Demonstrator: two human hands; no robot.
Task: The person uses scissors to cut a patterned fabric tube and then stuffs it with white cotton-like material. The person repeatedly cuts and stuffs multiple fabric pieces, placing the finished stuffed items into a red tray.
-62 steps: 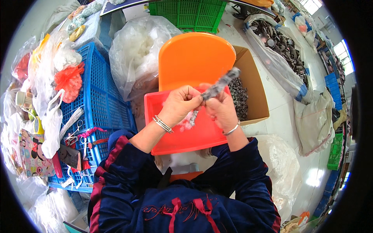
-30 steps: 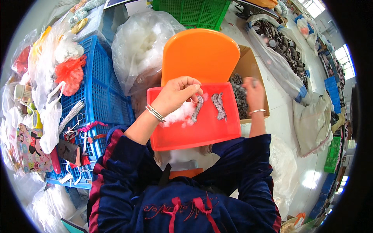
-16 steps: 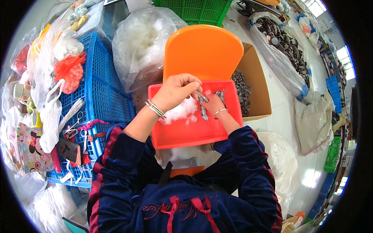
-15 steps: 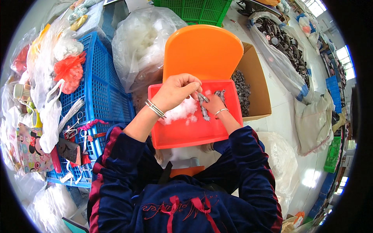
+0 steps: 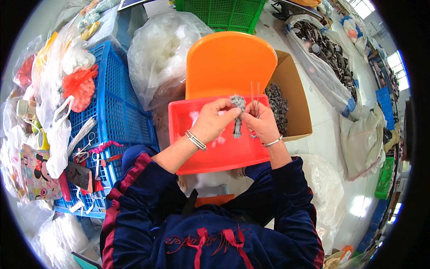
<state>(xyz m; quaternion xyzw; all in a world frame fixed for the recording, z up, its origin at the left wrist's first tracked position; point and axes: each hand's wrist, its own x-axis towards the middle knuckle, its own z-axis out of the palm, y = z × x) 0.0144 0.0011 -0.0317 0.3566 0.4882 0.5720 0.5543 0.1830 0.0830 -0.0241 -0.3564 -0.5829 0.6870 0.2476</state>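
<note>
Between my two hands, above the red tray [image 5: 244, 154], is a small grey fuzzy fabric piece [image 5: 238, 102]. My left hand [image 5: 216, 120] pinches it between thumb and fingers from the left. Thin metal tweezers [image 5: 252, 92] stand up out of my right hand [image 5: 263, 123], which is closed round them with their prongs pointing away from me. The right fingertips also touch the grey piece at its right side. White stuffing [image 5: 218, 141] lies in the tray, partly covered by my left hand. Another bit of grey fabric shows under my right hand.
An orange chair back [image 5: 230, 62] stands behind the tray. Right of it is a cardboard box [image 5: 295, 107] of grey pieces; left, a clear bag of stuffing [image 5: 163, 51]. A blue crate [image 5: 118, 98] with scissors [image 5: 91, 138] flanks my left side.
My left hand has come down onto the grey piece, which is now raised between both hands. The right hand has turned, so its tweezers point upward. Less stuffing shows in the tray.
</note>
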